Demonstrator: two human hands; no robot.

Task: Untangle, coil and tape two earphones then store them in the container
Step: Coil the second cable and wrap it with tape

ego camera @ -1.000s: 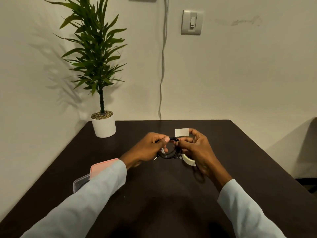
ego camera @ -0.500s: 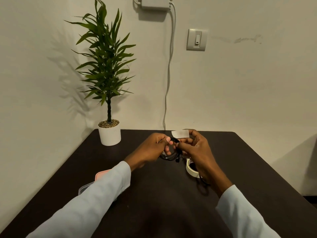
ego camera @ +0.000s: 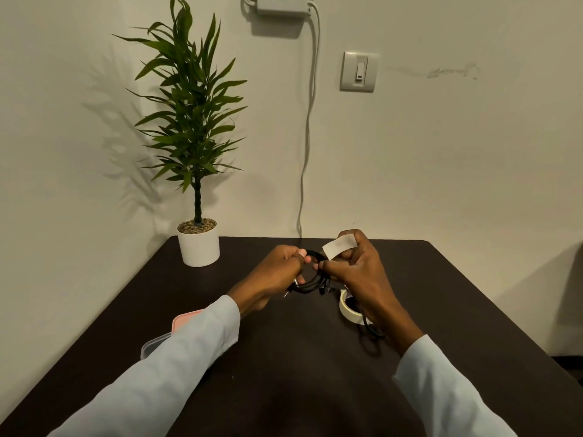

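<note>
Container [ego camera: 157,343] at the table's [ego camera: 284,357] left edge, under my sleeve. My left hand [ego camera: 277,272] and right hand [ego camera: 356,272] pinch the coiled earphone [ego camera: 310,283] above mid-table; right fingers also hold a tape strip [ego camera: 339,246]. Tape roll [ego camera: 348,309] beside; bare tabletop right.

My left hand [ego camera: 277,272] and right hand [ego camera: 356,272] meet above the middle of the table [ego camera: 473,310], with the coiled earphone [ego camera: 310,283] between them. The tape roll [ego camera: 348,307] lies on the table just under my right wrist. The container [ego camera: 157,342] sits at the table's left edge behind my left sleeve, and the potted plant [ego camera: 198,244] stands at the far left corner.
</note>
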